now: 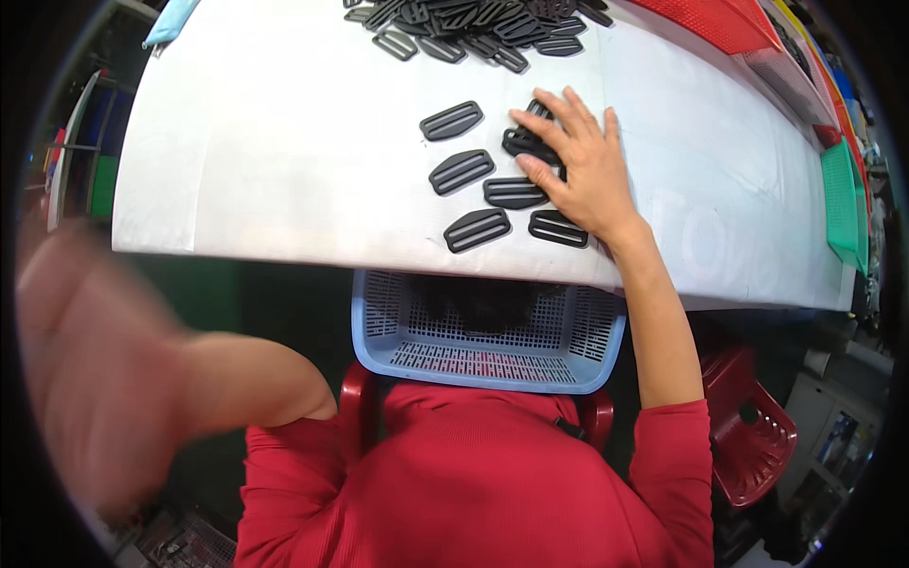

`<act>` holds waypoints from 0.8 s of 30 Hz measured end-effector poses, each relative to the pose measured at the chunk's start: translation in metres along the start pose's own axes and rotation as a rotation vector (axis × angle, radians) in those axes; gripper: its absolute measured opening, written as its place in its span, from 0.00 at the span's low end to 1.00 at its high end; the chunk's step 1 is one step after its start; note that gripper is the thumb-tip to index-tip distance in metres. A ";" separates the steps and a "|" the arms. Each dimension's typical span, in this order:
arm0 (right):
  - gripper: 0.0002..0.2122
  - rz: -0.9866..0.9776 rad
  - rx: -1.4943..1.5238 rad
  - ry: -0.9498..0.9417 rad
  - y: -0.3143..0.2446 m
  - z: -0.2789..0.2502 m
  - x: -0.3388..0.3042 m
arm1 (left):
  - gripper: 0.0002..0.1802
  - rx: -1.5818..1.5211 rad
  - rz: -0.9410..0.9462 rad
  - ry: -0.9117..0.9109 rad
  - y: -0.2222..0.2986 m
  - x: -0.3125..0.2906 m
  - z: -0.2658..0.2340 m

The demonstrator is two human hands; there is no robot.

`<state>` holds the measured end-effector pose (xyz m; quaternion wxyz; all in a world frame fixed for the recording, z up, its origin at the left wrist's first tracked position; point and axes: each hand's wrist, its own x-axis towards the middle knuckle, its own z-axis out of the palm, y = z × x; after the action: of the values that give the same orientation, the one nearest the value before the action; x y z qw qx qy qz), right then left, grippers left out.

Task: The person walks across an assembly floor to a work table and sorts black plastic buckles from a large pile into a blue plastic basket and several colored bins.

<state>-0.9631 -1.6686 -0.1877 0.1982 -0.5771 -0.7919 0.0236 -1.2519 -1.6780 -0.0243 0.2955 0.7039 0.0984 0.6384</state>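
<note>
Covering black buckles (527,144) with the right hand (582,175) — fingers spread, thumb apart.
Three more buckles (462,172) in a rough column left of those fingers, on the white table (275,142); a heap of buckles (473,26) beyond the fingertips. Blue basket (488,380) bodyward of them. Left hand (99,379) raised, blurred — cannot tell its finger state.

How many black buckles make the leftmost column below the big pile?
3: a far buckle, a middle buckle and a near buckle by the table edge. Others may be hidden under the right hand.
</note>
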 end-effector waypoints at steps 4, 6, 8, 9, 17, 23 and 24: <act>0.20 -0.049 0.023 -0.090 -0.005 -0.004 -0.016 | 0.24 0.395 -0.517 -0.290 -0.115 -0.076 0.034; 0.20 -0.095 0.068 -0.097 -0.018 -0.011 -0.020 | 0.28 0.799 -0.530 -0.521 -0.138 -0.107 0.047; 0.18 -0.141 0.105 -0.089 -0.022 -0.013 -0.032 | 0.28 0.836 -0.427 -0.638 -0.134 -0.118 0.058; 0.18 -0.150 0.124 -0.097 -0.026 -0.016 -0.041 | 0.28 0.786 -0.433 -0.682 -0.125 -0.118 0.060; 0.16 -0.214 0.402 -0.298 -0.063 -0.047 -0.108 | 0.25 0.428 -0.537 -0.769 -0.040 -0.140 0.063; 0.17 -0.090 0.571 -0.239 -0.028 -0.061 -0.074 | 0.21 0.450 -0.657 -0.517 -0.101 -0.087 0.024; 0.20 -0.054 0.461 -0.124 -0.019 -0.055 -0.059 | 0.21 0.607 -0.573 -0.395 -0.135 -0.080 0.009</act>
<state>-0.9469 -1.7396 -0.1490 0.2762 -0.4928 -0.7913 0.2339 -1.2241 -1.6136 -0.1649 0.2535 0.8111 0.4133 0.3272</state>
